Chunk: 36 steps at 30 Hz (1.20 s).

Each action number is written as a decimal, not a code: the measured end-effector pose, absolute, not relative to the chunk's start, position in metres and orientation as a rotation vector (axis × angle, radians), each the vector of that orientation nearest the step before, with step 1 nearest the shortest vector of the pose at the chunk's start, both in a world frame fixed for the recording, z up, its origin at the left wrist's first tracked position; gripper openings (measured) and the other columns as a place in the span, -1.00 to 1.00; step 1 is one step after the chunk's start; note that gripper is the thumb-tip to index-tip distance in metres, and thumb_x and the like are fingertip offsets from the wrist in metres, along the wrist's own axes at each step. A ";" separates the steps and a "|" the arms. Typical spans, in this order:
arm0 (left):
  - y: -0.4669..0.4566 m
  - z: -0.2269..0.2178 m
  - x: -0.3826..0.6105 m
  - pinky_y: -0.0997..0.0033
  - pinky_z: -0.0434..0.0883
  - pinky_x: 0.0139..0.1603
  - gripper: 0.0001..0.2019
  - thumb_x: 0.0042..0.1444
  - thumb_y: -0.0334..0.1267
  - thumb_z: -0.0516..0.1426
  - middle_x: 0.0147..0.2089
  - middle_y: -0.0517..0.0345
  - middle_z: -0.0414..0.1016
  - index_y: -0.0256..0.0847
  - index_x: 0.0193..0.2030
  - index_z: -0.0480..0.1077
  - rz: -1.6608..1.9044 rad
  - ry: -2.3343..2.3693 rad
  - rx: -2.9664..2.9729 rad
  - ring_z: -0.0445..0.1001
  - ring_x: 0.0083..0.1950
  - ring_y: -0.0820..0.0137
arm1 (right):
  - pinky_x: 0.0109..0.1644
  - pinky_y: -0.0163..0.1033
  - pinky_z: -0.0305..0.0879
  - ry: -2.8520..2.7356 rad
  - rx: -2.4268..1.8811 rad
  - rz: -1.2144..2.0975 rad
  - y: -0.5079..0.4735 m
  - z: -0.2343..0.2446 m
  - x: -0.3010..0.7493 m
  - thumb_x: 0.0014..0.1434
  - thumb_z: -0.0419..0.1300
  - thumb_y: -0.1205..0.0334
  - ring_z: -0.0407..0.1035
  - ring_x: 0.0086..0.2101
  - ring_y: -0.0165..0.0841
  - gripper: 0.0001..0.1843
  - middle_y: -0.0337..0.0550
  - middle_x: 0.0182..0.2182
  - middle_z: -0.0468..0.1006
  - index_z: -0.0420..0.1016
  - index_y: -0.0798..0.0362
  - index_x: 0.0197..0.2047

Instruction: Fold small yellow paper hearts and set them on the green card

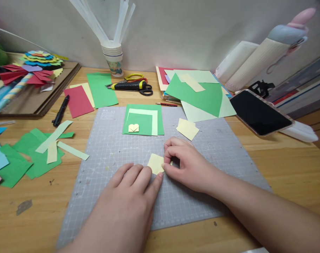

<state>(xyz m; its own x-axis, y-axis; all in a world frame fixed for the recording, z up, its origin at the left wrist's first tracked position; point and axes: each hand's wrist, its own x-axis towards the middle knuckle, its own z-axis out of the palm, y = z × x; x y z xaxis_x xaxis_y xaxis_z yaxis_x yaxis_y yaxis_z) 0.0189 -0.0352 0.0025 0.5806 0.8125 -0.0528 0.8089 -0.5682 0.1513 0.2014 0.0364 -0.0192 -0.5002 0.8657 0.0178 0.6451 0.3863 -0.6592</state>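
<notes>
Left hand [130,196], right hand [185,162] at yellow paper [155,164] edges, roomy mat [218,147] around

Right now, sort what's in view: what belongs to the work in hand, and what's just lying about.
In the work:
- yellow paper, touched by left hand and right hand
- cutting mat beneath
- probably folded yellow heart, loose yellow pieces

Apparently just lying about:
- phone
- black pen
- pencil
- paper cups

Pale yellow paper [155,163] partly hidden behind the right hand [185,159]
</notes>
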 end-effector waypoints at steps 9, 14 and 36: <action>-0.032 0.000 0.019 0.07 0.30 0.04 -0.52 0.08 -0.38 0.04 -0.10 0.10 0.47 -0.08 0.18 0.34 0.031 1.378 2.640 0.36 -0.10 0.20 | -0.15 -0.20 0.16 -2.291 -1.297 0.855 0.038 -0.019 0.201 0.00 0.20 0.45 0.30 -0.28 -0.38 -0.85 -0.25 -0.35 0.39 0.35 0.08 -0.53; -0.035 0.003 0.018 0.04 0.29 0.07 -0.57 0.11 -0.38 0.03 -0.13 0.12 0.47 -0.04 0.12 0.38 0.048 1.380 2.631 0.37 -0.10 0.21 | -0.17 -0.21 0.16 -2.290 -1.292 0.860 0.038 -0.020 0.202 0.00 0.19 0.44 0.30 -0.28 -0.38 -0.85 -0.24 -0.34 0.39 0.34 0.08 -0.53; -0.032 0.005 0.021 0.07 0.35 0.00 -0.57 0.09 -0.35 0.06 -0.09 0.10 0.48 -0.05 0.13 0.39 0.085 1.400 2.602 0.38 -0.09 0.20 | -0.10 -0.16 0.16 -2.301 -1.322 0.851 0.035 -0.016 0.202 0.03 0.18 0.44 0.30 -0.23 -0.34 -0.84 -0.23 -0.32 0.39 0.33 0.06 -0.51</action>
<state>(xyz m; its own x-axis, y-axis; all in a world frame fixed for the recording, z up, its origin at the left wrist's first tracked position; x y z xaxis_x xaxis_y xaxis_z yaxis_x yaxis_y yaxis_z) 0.0211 -0.0322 0.0047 0.5536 0.8319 -0.0371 0.8213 -0.5381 0.1893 0.2017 0.0347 -0.0161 -0.5015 0.8651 0.0060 0.6529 0.3831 -0.6534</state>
